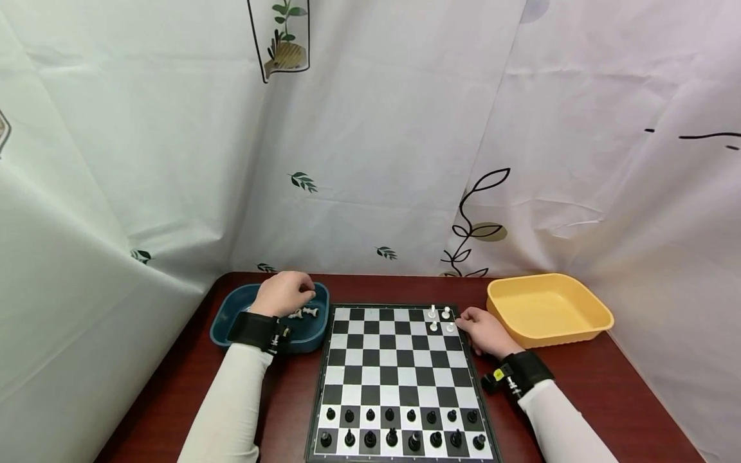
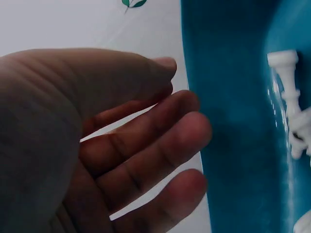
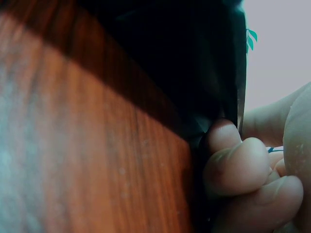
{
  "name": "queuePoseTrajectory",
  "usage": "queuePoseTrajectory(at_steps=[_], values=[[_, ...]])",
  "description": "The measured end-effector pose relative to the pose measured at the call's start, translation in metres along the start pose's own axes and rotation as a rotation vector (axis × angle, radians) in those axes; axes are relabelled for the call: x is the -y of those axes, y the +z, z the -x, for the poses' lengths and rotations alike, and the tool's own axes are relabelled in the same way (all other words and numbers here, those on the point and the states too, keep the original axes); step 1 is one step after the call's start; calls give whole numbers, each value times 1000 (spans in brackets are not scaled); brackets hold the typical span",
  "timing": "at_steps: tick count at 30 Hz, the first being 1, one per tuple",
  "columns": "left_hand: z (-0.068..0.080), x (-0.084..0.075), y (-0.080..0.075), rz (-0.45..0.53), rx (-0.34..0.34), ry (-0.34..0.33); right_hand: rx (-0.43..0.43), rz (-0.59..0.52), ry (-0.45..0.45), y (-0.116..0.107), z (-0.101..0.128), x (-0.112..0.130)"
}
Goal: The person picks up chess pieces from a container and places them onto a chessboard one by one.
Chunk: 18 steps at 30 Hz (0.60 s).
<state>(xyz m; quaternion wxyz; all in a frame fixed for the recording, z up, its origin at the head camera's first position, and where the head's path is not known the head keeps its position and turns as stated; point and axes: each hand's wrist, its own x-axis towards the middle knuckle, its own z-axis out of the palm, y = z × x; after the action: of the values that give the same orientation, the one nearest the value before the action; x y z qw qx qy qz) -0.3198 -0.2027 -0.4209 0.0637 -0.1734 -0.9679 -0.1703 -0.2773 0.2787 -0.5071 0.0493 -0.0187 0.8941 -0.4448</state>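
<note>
The left hand [image 1: 283,294] is over the blue tub [image 1: 307,342], its fingers loosely bent. White chess pieces [image 1: 311,312] lie in the tub. The right hand [image 1: 486,331] grips the right edge of the chess board [image 1: 388,358], near four white pieces [image 1: 433,327] in the far right corner. Black pieces [image 1: 392,438] fill the two near rows.

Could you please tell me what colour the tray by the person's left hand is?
Dark teal blue; the head view shows the tray best.
</note>
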Motion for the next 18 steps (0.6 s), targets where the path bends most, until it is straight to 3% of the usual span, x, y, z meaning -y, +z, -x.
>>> queuePoseTrajectory(at_steps=[7, 14, 18], values=[[2, 11, -3, 11, 48, -39, -5, -7, 5, 0, 1, 0], [4, 20, -4, -43, -44, -44, -6, -9, 6, 1, 1, -1], [0, 21, 0, -63, -45, -32, -9, -15, 7, 1, 1, -2]])
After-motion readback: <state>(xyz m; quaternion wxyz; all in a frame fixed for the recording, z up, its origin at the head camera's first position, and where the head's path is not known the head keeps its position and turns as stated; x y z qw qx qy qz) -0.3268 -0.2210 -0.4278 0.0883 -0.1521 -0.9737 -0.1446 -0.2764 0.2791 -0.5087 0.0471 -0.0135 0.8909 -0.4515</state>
